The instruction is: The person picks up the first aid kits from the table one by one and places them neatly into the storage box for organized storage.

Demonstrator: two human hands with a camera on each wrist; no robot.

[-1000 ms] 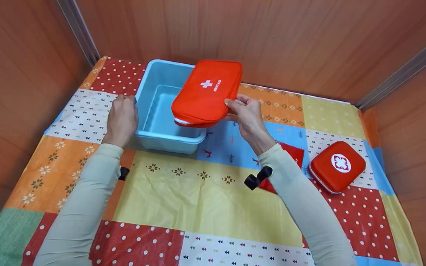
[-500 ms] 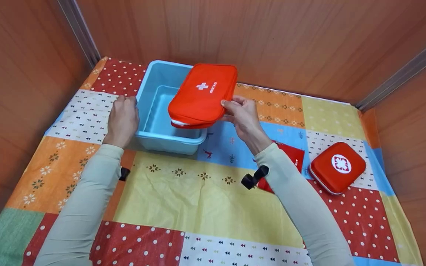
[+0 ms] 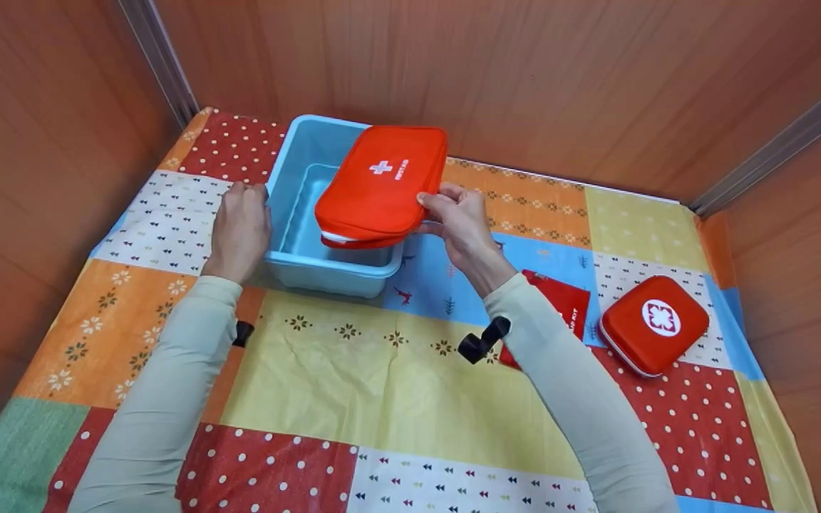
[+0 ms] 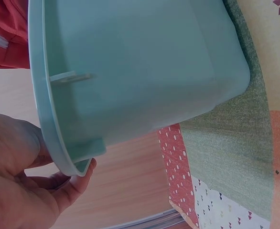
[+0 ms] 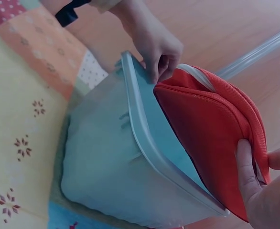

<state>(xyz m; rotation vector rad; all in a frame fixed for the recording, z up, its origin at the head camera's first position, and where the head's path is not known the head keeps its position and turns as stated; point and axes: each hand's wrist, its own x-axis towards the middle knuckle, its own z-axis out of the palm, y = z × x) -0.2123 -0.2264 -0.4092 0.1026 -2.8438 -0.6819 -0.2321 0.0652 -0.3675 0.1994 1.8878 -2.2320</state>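
Observation:
A light blue plastic bin (image 3: 332, 281) stands at the back left of the cloth. My left hand (image 3: 239, 231) grips its left rim; in the left wrist view the thumb and fingers (image 4: 73, 188) wrap the bin's lip (image 4: 49, 109). Over the bin's opening, tilted, is a red first aid pouch (image 3: 375, 192) with a white cross and lettering. My right hand (image 3: 462, 224) pinches the pouch's right edge between thumb and fingers. The right wrist view shows the pouch (image 5: 207, 124) close over the bin's rim (image 5: 140, 124), with a white strip showing at its zipped side.
A red hard-shell case (image 3: 653, 324) with a white round emblem lies at the right. Beside it a flat red packet (image 3: 567, 303) is partly hidden under my right forearm. Wooden panels (image 3: 453, 64) enclose the back and sides of the patchwork cloth (image 3: 325, 377).
My right hand has carried the red pouch a little left and slightly lower over the bin. The left hand keeps its grip on the rim.

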